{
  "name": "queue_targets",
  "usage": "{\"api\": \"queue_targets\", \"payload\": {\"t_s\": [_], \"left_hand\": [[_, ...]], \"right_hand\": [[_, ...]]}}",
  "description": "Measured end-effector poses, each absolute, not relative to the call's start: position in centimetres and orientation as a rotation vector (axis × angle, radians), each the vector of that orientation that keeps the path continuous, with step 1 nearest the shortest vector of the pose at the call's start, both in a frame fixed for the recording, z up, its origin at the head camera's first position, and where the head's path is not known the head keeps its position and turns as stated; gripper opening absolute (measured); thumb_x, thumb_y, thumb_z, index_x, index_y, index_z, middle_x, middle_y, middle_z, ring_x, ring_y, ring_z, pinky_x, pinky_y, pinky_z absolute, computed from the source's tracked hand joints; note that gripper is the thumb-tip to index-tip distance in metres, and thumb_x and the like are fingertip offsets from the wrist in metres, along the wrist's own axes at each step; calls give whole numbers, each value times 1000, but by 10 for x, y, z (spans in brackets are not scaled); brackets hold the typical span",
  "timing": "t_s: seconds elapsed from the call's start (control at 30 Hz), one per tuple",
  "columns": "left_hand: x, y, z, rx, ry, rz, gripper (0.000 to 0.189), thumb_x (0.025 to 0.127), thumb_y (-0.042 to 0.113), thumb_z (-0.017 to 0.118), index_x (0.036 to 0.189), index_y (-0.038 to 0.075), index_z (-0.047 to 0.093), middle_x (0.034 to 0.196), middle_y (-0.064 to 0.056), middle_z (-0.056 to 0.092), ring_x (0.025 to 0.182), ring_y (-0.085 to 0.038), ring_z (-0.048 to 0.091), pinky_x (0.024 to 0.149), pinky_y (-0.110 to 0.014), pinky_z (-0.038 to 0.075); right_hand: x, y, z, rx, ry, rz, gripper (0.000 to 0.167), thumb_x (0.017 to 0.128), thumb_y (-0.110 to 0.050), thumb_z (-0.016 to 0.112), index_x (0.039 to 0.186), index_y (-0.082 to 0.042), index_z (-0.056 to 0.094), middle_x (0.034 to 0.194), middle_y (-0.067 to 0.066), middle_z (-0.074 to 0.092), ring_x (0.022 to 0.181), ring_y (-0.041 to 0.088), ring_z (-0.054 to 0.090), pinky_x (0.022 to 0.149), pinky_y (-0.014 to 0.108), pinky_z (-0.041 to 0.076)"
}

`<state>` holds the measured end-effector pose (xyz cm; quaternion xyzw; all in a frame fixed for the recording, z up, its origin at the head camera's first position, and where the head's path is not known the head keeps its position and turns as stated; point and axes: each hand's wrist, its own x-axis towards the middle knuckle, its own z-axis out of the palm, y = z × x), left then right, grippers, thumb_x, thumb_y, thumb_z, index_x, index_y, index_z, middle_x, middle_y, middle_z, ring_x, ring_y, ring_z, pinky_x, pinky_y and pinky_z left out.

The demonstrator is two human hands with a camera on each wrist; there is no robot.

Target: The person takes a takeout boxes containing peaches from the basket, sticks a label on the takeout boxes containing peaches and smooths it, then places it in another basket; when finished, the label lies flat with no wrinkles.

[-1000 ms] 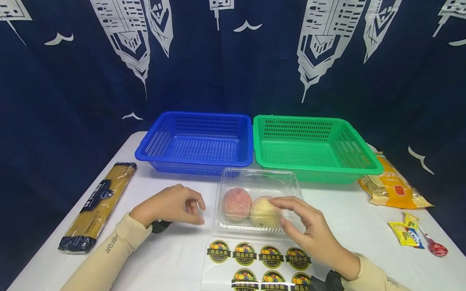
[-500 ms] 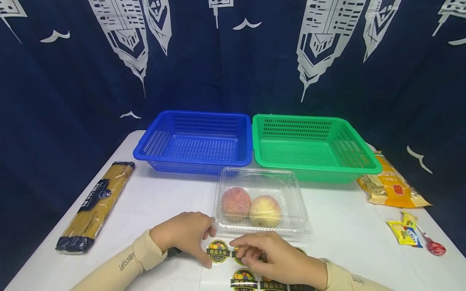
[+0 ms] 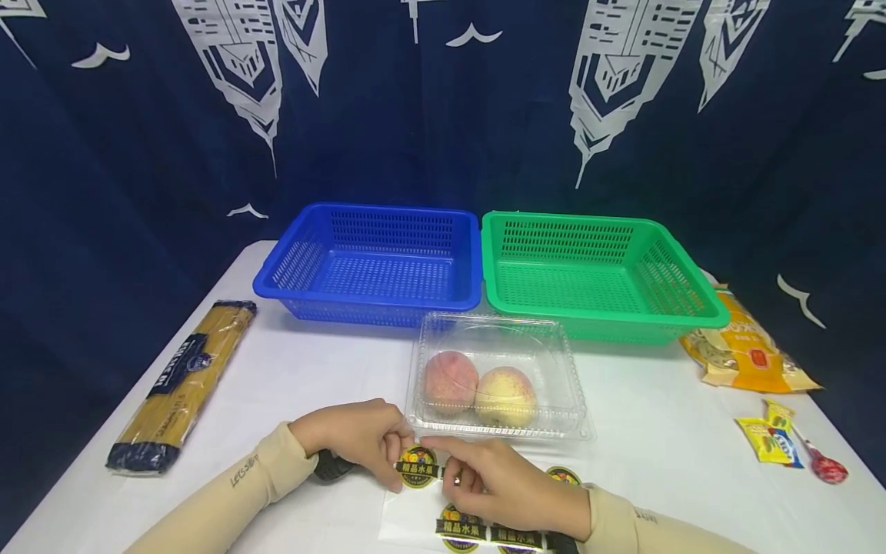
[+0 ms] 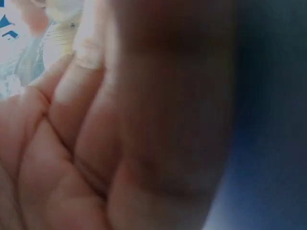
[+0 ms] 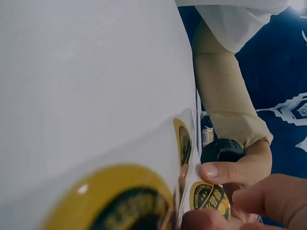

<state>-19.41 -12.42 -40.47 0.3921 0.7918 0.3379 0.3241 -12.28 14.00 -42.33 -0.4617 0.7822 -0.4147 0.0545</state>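
Observation:
A clear sheet of round black-and-gold fruit stickers lies at the table's front, its upper left part lifted and bent. My left hand pinches its left edge, the thumb beside one sticker. From the other side my right hand has its fingers curled at the sheet by that sticker, with the index finger stretched along its top. The right wrist view shows the left thumb on the sheet. Just beyond the hands stands a closed clear clamshell box holding a pink peach and a yellowish peach.
Behind the box are a blue basket and a green basket, side by side. A spaghetti pack lies left. To the right are an orange food bag, small yellow candy packets and a red lollipop.
Both hands came from around the clamshell box down to the sticker sheet. In the last half second they closed in on the upper left sticker and the sheet's edge rose.

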Motion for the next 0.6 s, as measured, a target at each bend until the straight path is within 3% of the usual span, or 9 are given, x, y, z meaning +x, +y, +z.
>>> {"api": "queue_targets", "payload": {"t_s": [0.2,0.43,0.6], "left_hand": [[-199,-124,-406,969,1947,964,29,79,-5,90,81,12,66,59,14,61,51,4,47,53,-12,40],[-200,-124,-406,929,1911,986,28,78,-6,91,90,7,70,65,9,70,56,2,58,56,-12,47],[-197,-126,-404,915,1983,944,38,77,-4,93,108,0,72,64,7,69,54,2,59,58,-13,51]], "right_hand": [[-124,131,-421,-1378,2476,-1185,54,97,7,64,150,1,55,84,-7,69,68,-17,51,61,8,52],[-124,123,-423,-1369,2558,-1235,17,95,5,70,106,-8,69,73,-9,65,62,-19,43,54,7,48],[-120,124,-418,-1460,2619,-1282,20,91,6,76,90,-13,68,65,-10,57,63,-19,35,50,6,42]]}}
